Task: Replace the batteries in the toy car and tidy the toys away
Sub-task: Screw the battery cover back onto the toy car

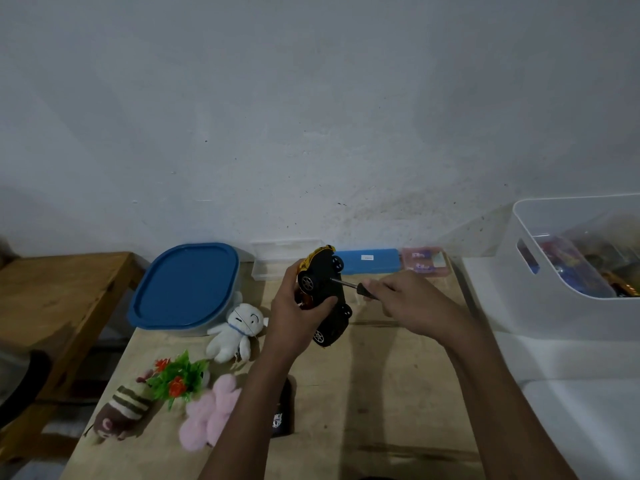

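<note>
My left hand (294, 306) grips a yellow and black toy car (327, 296) above the wooden table (381, 393), tipped on its side so the black underside faces right. My right hand (412, 303) holds a screwdriver (356, 287) by its dark handle, and the metal tip touches the car's underside near the middle. A white plush (235, 332), a pink plush (211, 414), a striped brown plush (119, 414) and a green plastic plant with red flowers (178, 379) lie on the table's left part. A black object (282, 410) lies partly hidden behind my left forearm.
A container with a blue lid (185, 289) stands at the back left. Along the wall lie a clear box (277, 258), a blue case (369, 260) and a pink packet (424, 261). A white bin (540, 271) with toys stands on the right. A wooden bench (52, 306) is on the left.
</note>
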Motion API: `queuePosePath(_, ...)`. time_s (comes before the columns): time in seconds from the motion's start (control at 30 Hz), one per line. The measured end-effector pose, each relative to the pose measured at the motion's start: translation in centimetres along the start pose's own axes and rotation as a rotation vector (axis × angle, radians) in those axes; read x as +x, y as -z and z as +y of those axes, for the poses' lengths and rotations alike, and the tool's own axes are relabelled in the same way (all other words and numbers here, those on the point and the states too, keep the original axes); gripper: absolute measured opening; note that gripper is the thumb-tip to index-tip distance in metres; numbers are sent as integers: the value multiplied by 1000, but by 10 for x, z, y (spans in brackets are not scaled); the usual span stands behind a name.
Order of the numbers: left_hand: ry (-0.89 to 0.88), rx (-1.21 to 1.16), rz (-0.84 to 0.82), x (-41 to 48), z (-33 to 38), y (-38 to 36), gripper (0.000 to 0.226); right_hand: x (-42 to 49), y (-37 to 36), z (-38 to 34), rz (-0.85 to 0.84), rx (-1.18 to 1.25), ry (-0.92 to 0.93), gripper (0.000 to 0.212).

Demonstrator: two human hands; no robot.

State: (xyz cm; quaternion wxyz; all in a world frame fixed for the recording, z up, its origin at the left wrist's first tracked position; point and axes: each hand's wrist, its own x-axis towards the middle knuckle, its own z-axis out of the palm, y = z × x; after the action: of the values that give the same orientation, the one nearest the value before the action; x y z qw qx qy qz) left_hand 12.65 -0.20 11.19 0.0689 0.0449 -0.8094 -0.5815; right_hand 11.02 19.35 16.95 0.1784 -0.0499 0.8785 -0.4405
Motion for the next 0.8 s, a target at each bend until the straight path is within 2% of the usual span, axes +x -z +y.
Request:
queuePosePath(0.03, -7, 0, -2, 1, 2, 2, 66, -1, 0, -1, -6, 12, -18, 22)
queuePosePath(0.1, -14, 4, -15, 4, 5, 7, 67, -3, 1, 0, -13, 5, -41, 34)
queuePosePath(0.23, -20, 33, -20, 10, 9, 14, 70, 2, 1, 1, 153, 12, 23, 42)
queuePosePath(0.3, -22, 46, -26, 11, 10, 15, 69, 5, 0, 0, 146, -8, 13, 50)
queuePosePath(0.43, -26, 53, -21, 12, 11, 14, 68, 1, -3, 0, 55, 68, -18, 27)
queuePosePath(0.6, -22, 41, -22, 11, 9, 16, 68, 2, -2, 3, 131, -9, 33, 31)
queuePosePath(0.67, -22, 47, -25, 10, 9, 15, 69, 2, -2, 2, 90, -23, 24, 32)
queuePosePath(0.77, -10, 32, -29, 9, 6, 14, 68, 0, -4, 2, 28, -23, -6, 19)
queuePosePath(0.8, 0, 24, -30, 8, 5, 14, 68, -1, -4, 2, 16, -27, -15, 25)
